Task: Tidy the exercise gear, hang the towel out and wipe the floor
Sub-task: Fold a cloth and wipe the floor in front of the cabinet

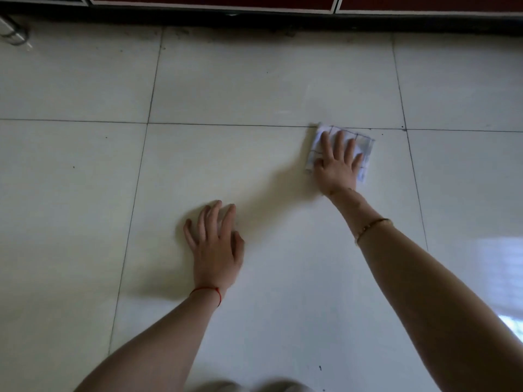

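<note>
The right hand (336, 162) lies flat with fingers spread and straight, pressing a small folded cloth (365, 149) against the floor (254, 89). The cloth is white with thin dark grid lines, and its far edge sits just on the near side of a grout line (226, 125) that runs across the floor from left to right. The cloth lies towards the far right corner of the large middle tile, near where that grout line crosses another one running away from the camera. The cloth's edges show past the fingertips on the far side and the right side; its near edge is hidden under the palm.

The left hand (216, 244) rests palm-down on the same tile, fingers straight and slightly apart, holding nothing. It is well apart from the cloth, nearer the person and to the left. A thin red string (210, 292) circles the left wrist, and a slim bracelet (373, 227) sits on the right forearm.

Bare pale tile stretches between the two hands and on to the far edge of the floor, where a dark base strip (254, 21) runs under red cabinet fronts (212, 0). A few small dark specks dot the tiles. A bright window reflection (503, 267) lies on the floor at the right edge.
</note>
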